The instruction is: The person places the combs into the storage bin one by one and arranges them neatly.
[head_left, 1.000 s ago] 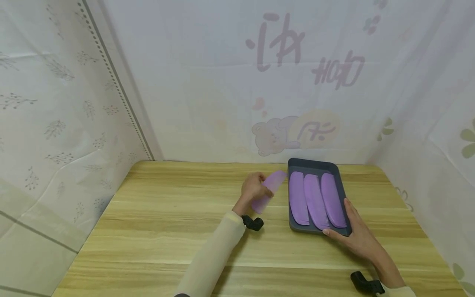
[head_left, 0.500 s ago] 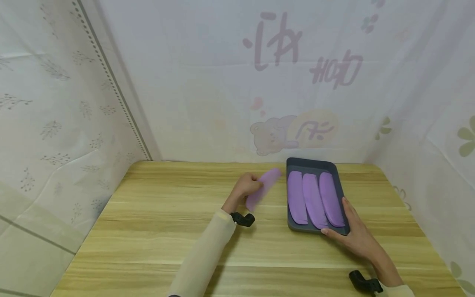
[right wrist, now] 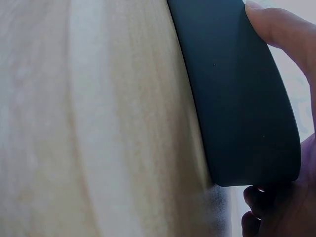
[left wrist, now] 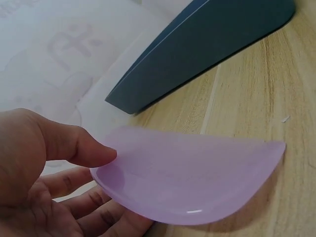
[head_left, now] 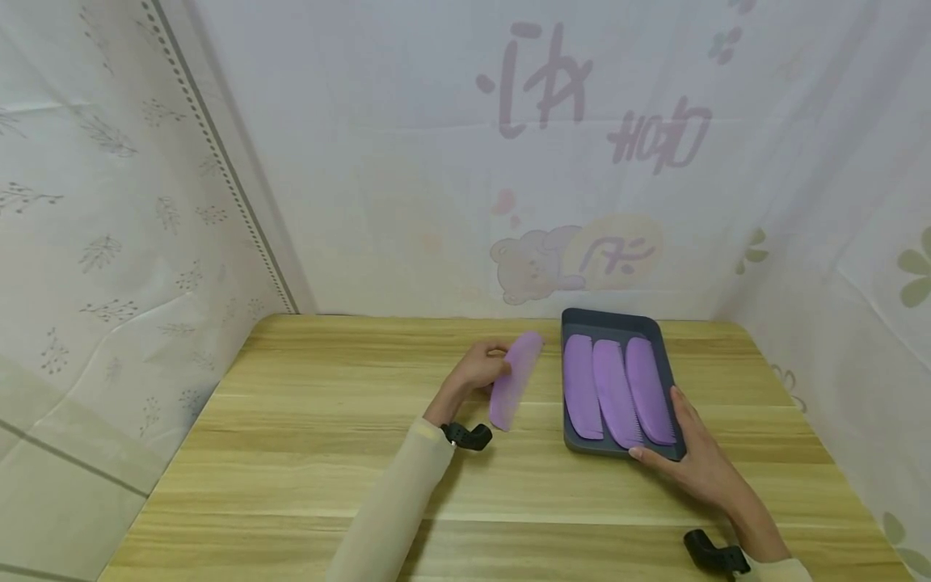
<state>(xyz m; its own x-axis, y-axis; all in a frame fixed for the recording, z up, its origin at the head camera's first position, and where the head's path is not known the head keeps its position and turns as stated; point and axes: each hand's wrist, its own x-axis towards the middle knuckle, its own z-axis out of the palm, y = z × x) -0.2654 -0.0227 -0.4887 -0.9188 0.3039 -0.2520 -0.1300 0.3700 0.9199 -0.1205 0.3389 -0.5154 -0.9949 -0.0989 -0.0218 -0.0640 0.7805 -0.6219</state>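
Observation:
My left hand pinches a purple comb by its curved back, just left of the tray. The left wrist view shows the thumb on top of this comb and the fingers beneath it, its straight side towards the tray. The dark grey tray lies on the table, and my right hand grips its near right corner, thumb at the front rim and fingers along the right side. Inside lie three more purple combs side by side: a left one, a middle one and a right one.
The wooden table ends at a pale printed cloth hanging behind it. More patterned cloth hangs on both sides. Each wrist carries a black camera mount, the left mount close to the held comb.
My left hand has moved left with the comb, away from the tray. The comb has turned a little more upright in the head view. My right hand stays at the tray's corner.

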